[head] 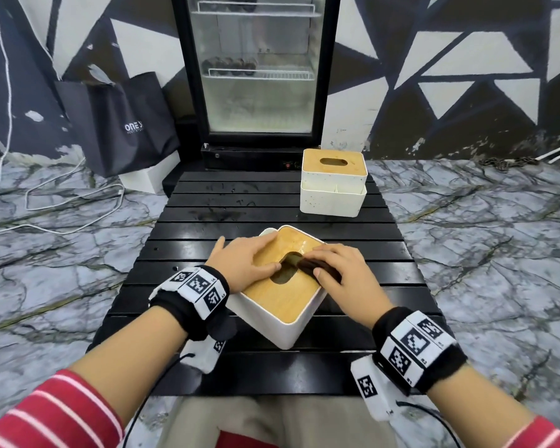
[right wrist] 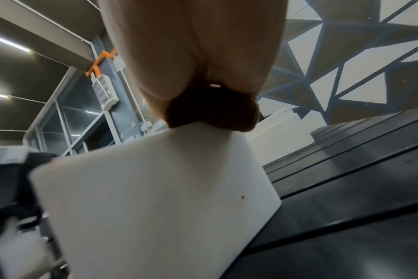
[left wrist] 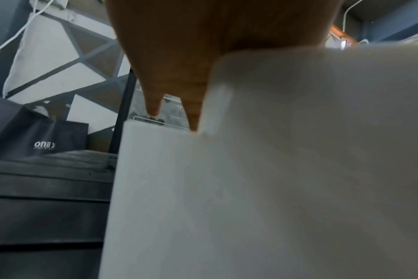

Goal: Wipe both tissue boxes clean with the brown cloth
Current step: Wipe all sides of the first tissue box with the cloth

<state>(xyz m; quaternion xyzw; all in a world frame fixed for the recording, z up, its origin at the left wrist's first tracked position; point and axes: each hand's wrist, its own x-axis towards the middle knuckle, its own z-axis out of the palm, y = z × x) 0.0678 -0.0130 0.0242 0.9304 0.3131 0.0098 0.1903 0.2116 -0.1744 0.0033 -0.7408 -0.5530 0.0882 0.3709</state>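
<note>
Left hand (head: 243,260) flat, bracing near box (head: 282,315); right hand (head: 343,273) clamps cloth (head: 307,265) (best: firm overlapping strokes around lid slot).

Head view looks down; both wrist views look up close against the near tissue box (head: 282,305).

A black slatted table (head: 207,221) fronts a glass-door fridge (head: 256,69), black bag (head: 117,124) beside.

Even, diffuse indoor light; head view sharp with wide-angle bowing at edges, glare on bench (head: 181,253) slats; both wrist views soft, close surfaces blurred.
</note>
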